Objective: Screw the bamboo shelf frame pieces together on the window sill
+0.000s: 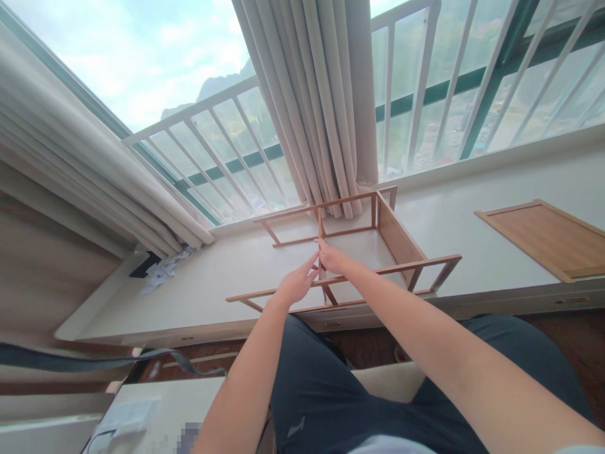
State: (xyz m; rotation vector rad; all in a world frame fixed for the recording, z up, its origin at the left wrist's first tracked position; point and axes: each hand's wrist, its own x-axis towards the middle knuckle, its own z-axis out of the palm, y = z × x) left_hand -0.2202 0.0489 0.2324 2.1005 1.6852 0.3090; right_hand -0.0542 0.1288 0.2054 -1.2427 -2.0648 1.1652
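Note:
A wooden rack frame [401, 236] lies on its side on the white window ledge, two ladder-like sides joined by a wide board at the right. Across its middle runs a narrower wooden board [320, 221], seen nearly edge-on. My right hand [332, 258] is closed around this middle board, fingers bent at its edge. Just to the left, my left hand [297, 282] reaches to the same board with thumb and fingers apart, the fingertips close to or touching it. The exact contact is partly hidden by the hands.
A flat wooden panel [548, 239] rests on the ledge [454, 217] at the right. A crumpled pale cloth or wrapper [163, 272] and a dark object [145, 265] lie at the left end. Beige curtains [326, 101] hang behind, by barred windows. A white surface [174, 403] stands lower left.

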